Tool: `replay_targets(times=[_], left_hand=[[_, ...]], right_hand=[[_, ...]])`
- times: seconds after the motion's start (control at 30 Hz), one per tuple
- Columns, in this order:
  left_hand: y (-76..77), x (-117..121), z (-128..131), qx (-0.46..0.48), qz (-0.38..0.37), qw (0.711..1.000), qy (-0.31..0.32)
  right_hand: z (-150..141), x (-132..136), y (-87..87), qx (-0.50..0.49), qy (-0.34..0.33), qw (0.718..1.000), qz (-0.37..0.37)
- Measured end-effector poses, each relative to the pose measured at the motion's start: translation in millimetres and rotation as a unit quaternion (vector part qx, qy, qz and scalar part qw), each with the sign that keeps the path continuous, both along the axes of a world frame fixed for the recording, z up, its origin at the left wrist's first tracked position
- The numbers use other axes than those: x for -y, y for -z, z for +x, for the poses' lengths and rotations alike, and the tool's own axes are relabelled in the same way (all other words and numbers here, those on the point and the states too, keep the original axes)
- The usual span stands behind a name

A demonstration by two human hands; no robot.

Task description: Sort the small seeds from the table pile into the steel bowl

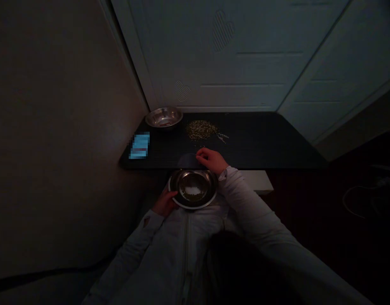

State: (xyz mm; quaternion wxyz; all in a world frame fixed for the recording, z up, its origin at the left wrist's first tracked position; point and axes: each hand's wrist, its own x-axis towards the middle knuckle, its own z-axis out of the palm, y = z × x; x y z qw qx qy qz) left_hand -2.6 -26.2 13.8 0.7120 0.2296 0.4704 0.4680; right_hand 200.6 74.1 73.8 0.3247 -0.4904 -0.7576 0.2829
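My left hand (pixel 164 202) grips the rim of a stainless steel bowl (pixel 193 189), which I hold below the table's near edge, against my white top. A small pale heap (pixel 191 192) lies among darker greenish bits in the bowl. My right hand (pixel 212 160) rests at the near edge of a black table (pixel 245 152), fingers curled and pointing left. A loose pile of small greenish grains (pixel 201 130) lies on the table beyond that hand. Whether the right hand holds anything small is hidden in the dim light.
A second steel bowl (pixel 164 117) stands in the table's far left corner. A blurred blue rectangle (pixel 139 145), possibly a phone, lies at the left edge. A wall runs along the left and a white door (pixel 233 55) stands beyond the table. A white cable (pixel 356 199) lies on the dark floor.
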Motion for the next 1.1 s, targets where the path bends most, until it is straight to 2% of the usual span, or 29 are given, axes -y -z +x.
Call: replay_targets(times=[0.2, 0.27, 0.33, 0.4, 0.5, 0.57, 0.6, 0.63, 0.77, 0.83, 0.97, 1.1], left_hand=[[-1.8, 0.4, 0.0, 0.005, 0.005, 1.0, 0.004], [-2.1, 0.5, 0.3, -0.001, 0.008, 1.0, 0.009], [-2.8, 0.8, 0.5, -0.007, 0.006, 1.0, 0.008], [-3.9, 1.4, 0.5, -0.005, 0.005, 1.0, -0.001], [-5.8, 2.5, -0.4, 0.011, 0.011, 1.0, -0.012], [-6.3, 2.9, -1.6, 0.019, 0.009, 1.0, -0.005], [-6.1, 3.0, -2.2, 0.023, 0.009, 1.0, -0.001], [-5.8, 3.1, -2.9, 0.025, 0.008, 1.0, 0.003], [-2.1, 2.6, -5.4, 0.033, 0.015, 0.999, 0.015], [0.5, 2.2, -6.6, 0.034, 0.018, 0.999, 0.022], [3.8, 1.6, -7.9, 0.022, 0.007, 1.0, 0.012], [0.1, 2.2, -6.0, 0.02, 0.002, 1.0, 0.002]], right_hand=[[0.3, 0.9, -0.8, -0.027, -0.016, 0.999, -0.026], [0.7, 0.0, -1.1, -0.075, -0.02, 0.996, -0.041], [3.1, -3.1, -0.9, -0.151, 0.014, 0.987, -0.049], [8.3, -8.0, -0.7, -0.242, 0.1, 0.964, -0.042], [20.7, -14.8, -1.7, -0.374, 0.235, 0.897, -0.024], [29.3, -16.0, -3.7, -0.428, 0.263, 0.864, -0.039], [32.8, -15.2, -4.9, -0.434, 0.273, 0.857, -0.049], [35.5, -13.7, -6.0, -0.424, 0.274, 0.861, -0.06], [35.7, -4.7, -7.9, -0.292, 0.195, 0.933, -0.085], [30.1, -1.7, -7.5, -0.236, 0.161, 0.955, -0.076], [15.5, -0.1, -7.9, -0.191, 0.144, 0.969, -0.057], [7.9, -0.8, -9.5, -0.135, 0.147, 0.979, -0.043]])
